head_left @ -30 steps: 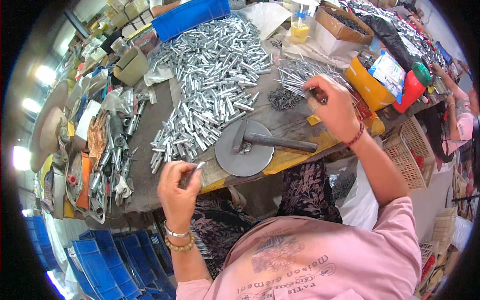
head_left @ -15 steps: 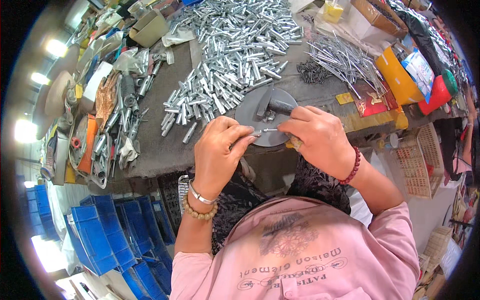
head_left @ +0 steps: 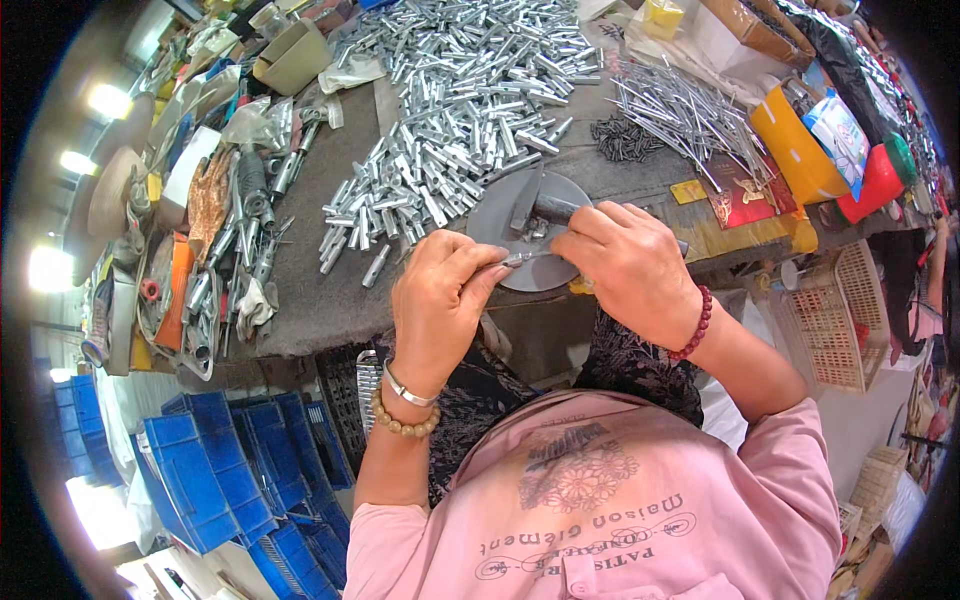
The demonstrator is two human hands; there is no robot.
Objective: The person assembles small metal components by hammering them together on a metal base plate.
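My left hand [head_left: 438, 300] is closed in a pinch on a small silvery metal piece [head_left: 514, 260], held just above a round grey plate [head_left: 548, 275]. From the right, my right hand [head_left: 640, 270] is also closed, its fingertips on a thin metal rod [head_left: 545, 252] that meets the piece. Their joint is too small to make out. Behind them, a hammer [head_left: 525, 203] lies across the plate, its handle partly hidden by my right hand. Small shiny parts [head_left: 538, 230] sit beside the hammer head.
A big heap of silvery metal tubes [head_left: 470, 110] spreads beyond the plate. To its right lie dark screws [head_left: 625, 138] and long thin rods [head_left: 685, 115]. Pliers and other hand tools [head_left: 245, 220] crowd the left. Blue crates [head_left: 205, 465] stand below the table edge.
My right hand has shifted slightly left, toward my left hand. Less of the thin rod shows between the two hands.
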